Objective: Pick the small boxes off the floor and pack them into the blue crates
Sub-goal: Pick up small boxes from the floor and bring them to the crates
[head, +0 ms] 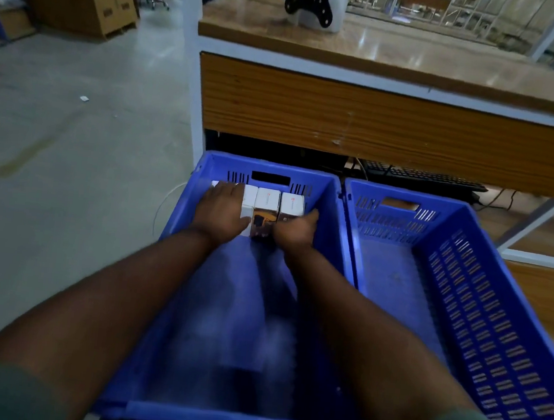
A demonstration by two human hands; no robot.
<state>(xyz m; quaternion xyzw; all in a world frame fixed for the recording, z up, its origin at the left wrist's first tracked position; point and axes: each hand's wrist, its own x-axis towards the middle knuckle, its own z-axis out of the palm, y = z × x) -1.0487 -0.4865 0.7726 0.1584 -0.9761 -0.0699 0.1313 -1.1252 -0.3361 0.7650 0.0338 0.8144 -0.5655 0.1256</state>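
Two blue crates stand side by side on the floor. Several small white boxes [268, 202] stand in a row against the far wall of the left crate [330, 195]. My left hand [222, 212] lies flat over the left boxes, fingers fairly straight, thumb against a box side. My right hand [296, 229] holds the right end of the row, fingers round the rightmost box [291, 204]. A box with a dark printed face [262, 225] shows between my hands. The right crate [505, 302] holds nothing.
A wooden counter [380, 125] with a white frame rises right behind the crates. A keyboard [422, 175] and cables lie under it. Grey concrete floor [52, 152] stretches left. Wooden cabinets [82, 1] stand far back left.
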